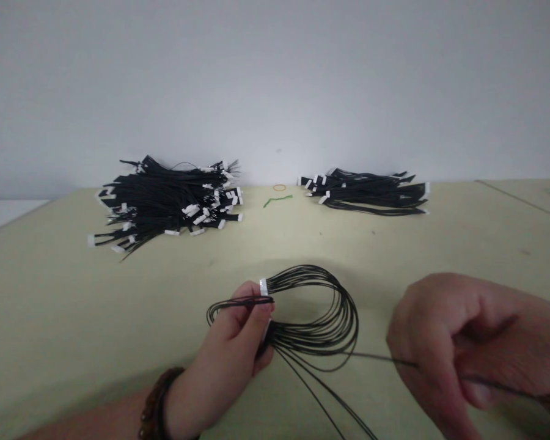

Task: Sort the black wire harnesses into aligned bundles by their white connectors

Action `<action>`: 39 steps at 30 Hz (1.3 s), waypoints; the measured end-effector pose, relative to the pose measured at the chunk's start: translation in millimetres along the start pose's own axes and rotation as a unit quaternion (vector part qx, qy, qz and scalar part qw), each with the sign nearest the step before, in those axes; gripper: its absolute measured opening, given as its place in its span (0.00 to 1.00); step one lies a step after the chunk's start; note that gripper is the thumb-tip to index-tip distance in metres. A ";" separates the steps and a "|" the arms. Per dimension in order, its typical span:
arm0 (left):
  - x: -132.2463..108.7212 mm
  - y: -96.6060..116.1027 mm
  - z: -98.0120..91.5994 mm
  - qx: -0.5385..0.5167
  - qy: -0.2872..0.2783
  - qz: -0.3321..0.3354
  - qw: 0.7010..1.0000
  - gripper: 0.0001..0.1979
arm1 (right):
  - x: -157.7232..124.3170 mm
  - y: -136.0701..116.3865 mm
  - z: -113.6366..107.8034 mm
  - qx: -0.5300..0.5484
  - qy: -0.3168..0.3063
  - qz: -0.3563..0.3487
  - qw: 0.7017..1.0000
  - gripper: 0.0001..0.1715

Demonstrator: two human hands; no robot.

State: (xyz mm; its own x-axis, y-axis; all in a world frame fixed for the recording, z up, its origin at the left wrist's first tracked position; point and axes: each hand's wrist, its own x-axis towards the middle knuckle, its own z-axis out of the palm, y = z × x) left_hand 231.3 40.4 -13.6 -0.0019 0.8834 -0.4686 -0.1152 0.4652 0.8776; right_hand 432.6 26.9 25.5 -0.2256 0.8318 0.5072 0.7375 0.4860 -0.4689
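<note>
A looped bundle of thin black wires (343, 305) with a white connector (263, 286) is pinched between the thumb and fingers of my left hand (241, 339). A smaller loop of wire sticks out to the left over that hand. Several loose wire ends hang from the bundle toward the bottom edge. At the right, my right hand (449, 348) has its fingers closed on one dark wire (376, 356), which runs from the bundle and past the hand to the right.
A large pile of black cables with white connectors (165, 195) lies at the back left, a smaller pile (371, 192) at the back right. Between them are an orange rubber band (279, 187) and a green strip (277, 199) on the pale table (119, 311). A wall stands behind.
</note>
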 end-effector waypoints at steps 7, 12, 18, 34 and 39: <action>0.4 3.4 3.5 -0.008 -0.030 0.006 1.000 0.09 | 60.9 16.5 -23.4 0.223 0.041 0.116 0.967 0.41; -1.5 -0.6 1.3 0.002 -0.119 0.026 0.993 0.14 | 40.4 6.0 -17.7 0.457 -0.168 0.180 0.854 0.18; -14.0 -1.5 -1.6 -0.018 -0.214 -0.013 0.977 0.20 | 5.2 -8.6 7.7 0.034 -0.168 -0.074 0.982 0.11; -17.4 -5.5 -6.6 0.055 -0.240 0.023 0.969 0.15 | 9.9 -6.3 5.2 -0.034 -0.170 -0.186 0.967 0.26; -18.6 -3.2 -6.5 0.158 -0.236 0.143 0.948 0.15 | 3.0 -10.5 11.5 -0.036 -0.184 -0.193 0.963 0.24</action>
State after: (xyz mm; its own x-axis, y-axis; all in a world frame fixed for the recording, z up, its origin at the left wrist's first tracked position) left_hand 225.2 22.1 -8.3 0.4645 0.8679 -0.1759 0.1275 0.1309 0.9832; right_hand 416.9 27.3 23.6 -0.6920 0.6384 0.3371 0.5930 0.7689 -0.2390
